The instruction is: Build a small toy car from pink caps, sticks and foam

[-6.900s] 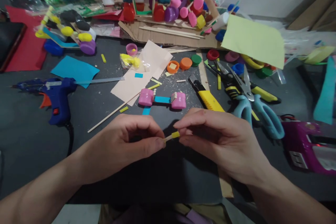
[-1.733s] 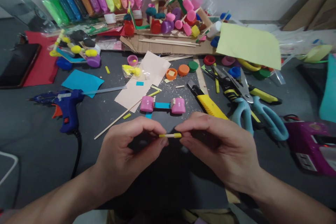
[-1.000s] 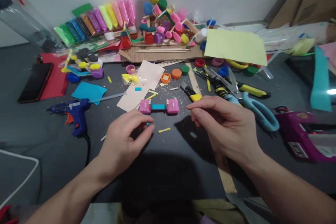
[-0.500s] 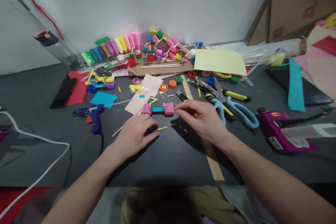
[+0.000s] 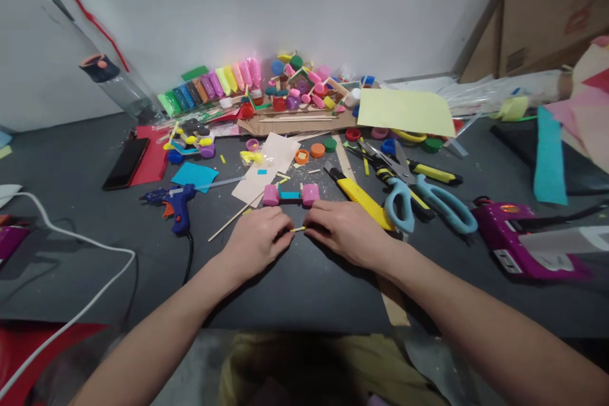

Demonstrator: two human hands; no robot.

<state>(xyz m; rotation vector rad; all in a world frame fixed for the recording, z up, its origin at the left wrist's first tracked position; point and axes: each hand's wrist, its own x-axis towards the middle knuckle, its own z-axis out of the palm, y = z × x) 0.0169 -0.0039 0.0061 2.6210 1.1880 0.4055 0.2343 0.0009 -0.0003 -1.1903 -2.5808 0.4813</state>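
A short, thin stick with yellow ends [image 5: 298, 229] lies between my two hands, just above or on the dark tabletop [image 5: 304, 295]. My left hand [image 5: 257, 235] pinches its left end with thumb and fingers. On the other end, the fingertips of my right hand [image 5: 349, 233] are closed. Just beyond my hands stands a small craft piece with pink blocks [image 5: 311, 194] at its two sides and a blue strip [image 5: 290, 195] joining them. A longer wooden stick [image 5: 233, 219] lies left of it, partly behind my left hand.
A blue glue gun [image 5: 178, 203] lies to the left, its cord trailing forward. On the right are a yellow utility knife [image 5: 364, 201], scissors with blue handles [image 5: 446, 203] and a purple device [image 5: 514, 235]. Clay packs [image 5: 214, 84] and bottle caps line the back.
My right hand has moved left and down from beside the pink block to the small stick. My left hand has closed on the stick's other end. The view has shifted slightly.
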